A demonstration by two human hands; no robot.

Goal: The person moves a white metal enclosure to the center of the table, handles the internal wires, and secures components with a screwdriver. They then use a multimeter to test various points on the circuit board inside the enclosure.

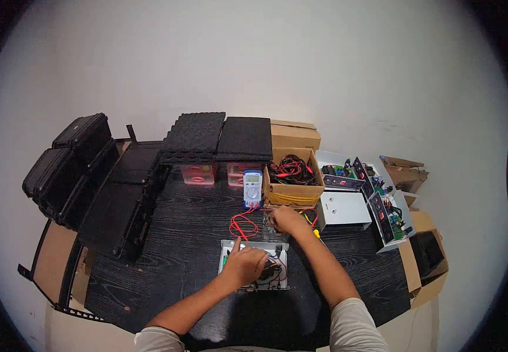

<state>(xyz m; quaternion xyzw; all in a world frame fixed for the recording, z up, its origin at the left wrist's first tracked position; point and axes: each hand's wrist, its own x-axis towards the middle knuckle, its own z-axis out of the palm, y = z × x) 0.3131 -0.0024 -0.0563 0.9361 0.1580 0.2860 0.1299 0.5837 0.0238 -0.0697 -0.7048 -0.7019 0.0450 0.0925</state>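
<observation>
My left hand rests over an open white metal case, thumb stretched up and apart from the bent fingers. Inside the case are wires, a green circuit board and a dark round part, partly covered by the hand. Farther forward, my right hand reaches down into a clear plastic box of small parts. Its fingers are drawn together, and what they pinch is hidden. A blue-edged multimeter stands behind the box, its red test lead looped on the table.
A cardboard box holds tangled cables. White cases with exposed boards and a closed white case stand at the right. Black hard cases fill the left side; black foam sheets lie on clear bins at the back.
</observation>
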